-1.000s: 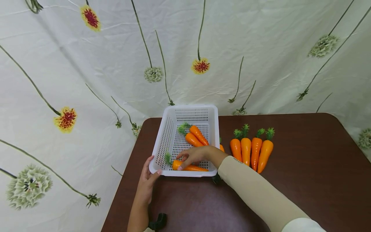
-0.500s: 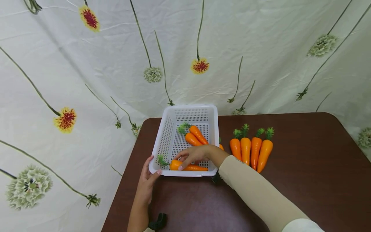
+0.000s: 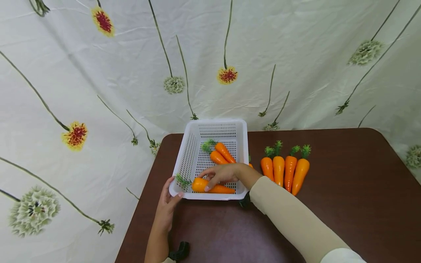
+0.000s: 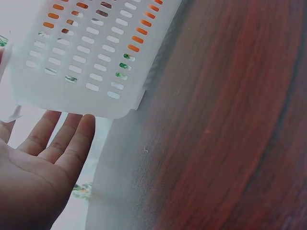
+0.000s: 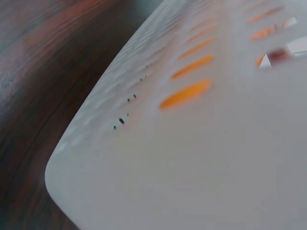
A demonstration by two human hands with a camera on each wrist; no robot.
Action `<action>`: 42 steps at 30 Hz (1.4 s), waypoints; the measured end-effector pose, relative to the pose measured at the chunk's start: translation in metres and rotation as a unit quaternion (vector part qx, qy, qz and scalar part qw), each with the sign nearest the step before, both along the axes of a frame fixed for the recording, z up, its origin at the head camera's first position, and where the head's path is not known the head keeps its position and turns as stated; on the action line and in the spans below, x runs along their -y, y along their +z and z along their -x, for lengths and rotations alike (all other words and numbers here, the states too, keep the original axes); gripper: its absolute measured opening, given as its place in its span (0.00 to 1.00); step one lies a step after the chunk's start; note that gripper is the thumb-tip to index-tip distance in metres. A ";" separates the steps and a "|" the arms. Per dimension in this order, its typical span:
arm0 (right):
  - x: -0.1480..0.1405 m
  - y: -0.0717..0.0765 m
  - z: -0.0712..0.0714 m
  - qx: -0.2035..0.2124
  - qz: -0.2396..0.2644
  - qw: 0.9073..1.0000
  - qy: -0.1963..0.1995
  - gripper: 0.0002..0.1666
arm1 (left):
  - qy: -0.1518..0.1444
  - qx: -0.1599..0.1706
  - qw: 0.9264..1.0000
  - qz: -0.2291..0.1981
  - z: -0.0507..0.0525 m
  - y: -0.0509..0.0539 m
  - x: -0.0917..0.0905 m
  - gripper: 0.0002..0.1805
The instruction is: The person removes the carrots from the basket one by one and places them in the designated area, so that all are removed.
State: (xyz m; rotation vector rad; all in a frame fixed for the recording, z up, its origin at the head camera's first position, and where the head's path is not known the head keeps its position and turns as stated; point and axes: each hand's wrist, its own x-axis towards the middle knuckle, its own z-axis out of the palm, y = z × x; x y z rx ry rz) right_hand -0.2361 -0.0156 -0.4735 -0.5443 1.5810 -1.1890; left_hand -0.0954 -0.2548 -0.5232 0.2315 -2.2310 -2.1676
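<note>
A white perforated plastic basket point(image 3: 210, 197) stands on the table's left part. My left hand point(image 3: 165, 210) holds its near left corner, thumb over the rim; in the left wrist view the fingers point(image 4: 72, 148) reach against the basket's outer side. Inside the basket, my right hand point(image 3: 223, 173) grips an orange carrot point(image 3: 198, 185), thumb on the near side and fingers beyond. Its green top points left, toward the near left corner. Two further carrots point(image 3: 217, 157) lie farther back, their tips hidden by the right hand. The right wrist view shows only the basket's wall point(image 5: 144, 172) up close.
Several carrots point(image 3: 278, 170) lie in a row to the right of the basket, tops away from me; the right sleeve point(image 3: 289, 215) covers some tips. Another carrot point(image 3: 250, 165) shows partly beside the basket's right wall. A flowered cloth point(image 3: 131, 73) hangs behind the dark table point(image 3: 355, 175).
The gripped carrot has shifted left along the basket's near side, and its thick end has risen slightly. My left hand and the basket have stayed in place.
</note>
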 end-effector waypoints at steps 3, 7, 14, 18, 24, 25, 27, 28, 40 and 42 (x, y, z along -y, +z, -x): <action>-0.001 0.003 0.000 0.001 0.005 1.000 -0.009 0.34 | -0.002 -0.001 1.000 -0.004 0.000 0.000 0.001 0.37; -0.001 0.005 0.001 0.014 0.024 0.999 -0.023 0.35 | -0.001 0.002 1.000 -0.007 0.000 0.000 0.001 0.37; -0.007 0.008 0.000 0.002 0.022 0.999 -0.036 0.36 | -0.002 0.006 1.000 -0.002 -0.001 0.000 0.000 0.38; -0.012 0.011 -0.002 -0.023 0.024 0.999 -0.039 0.35 | 0.001 0.005 1.000 -0.007 0.000 -0.001 0.001 0.38; -0.021 0.015 -0.007 -0.062 0.020 0.997 -0.044 0.33 | -0.002 0.000 1.000 -0.013 0.000 -0.001 0.001 0.38; -0.024 0.016 -0.008 -0.067 0.019 0.996 -0.048 0.33 | -0.003 -0.001 1.000 -0.015 0.000 -0.001 0.001 0.38; -0.028 0.017 -0.009 -0.073 0.017 0.996 -0.055 0.32 | -0.005 -0.004 1.000 -0.018 0.000 -0.001 0.000 0.38; -0.030 0.018 -0.010 -0.072 0.019 0.995 -0.059 0.33 | -0.006 -0.004 1.000 -0.018 0.000 -0.001 0.000 0.38; -0.048 0.032 -0.017 -0.083 0.078 0.989 -0.095 0.36 | -0.005 -0.008 1.000 -0.015 0.000 -0.001 0.000 0.38; -0.050 0.035 -0.020 -0.089 0.092 0.986 -0.103 0.37 | -0.004 -0.008 1.000 -0.014 -0.001 -0.001 0.000 0.38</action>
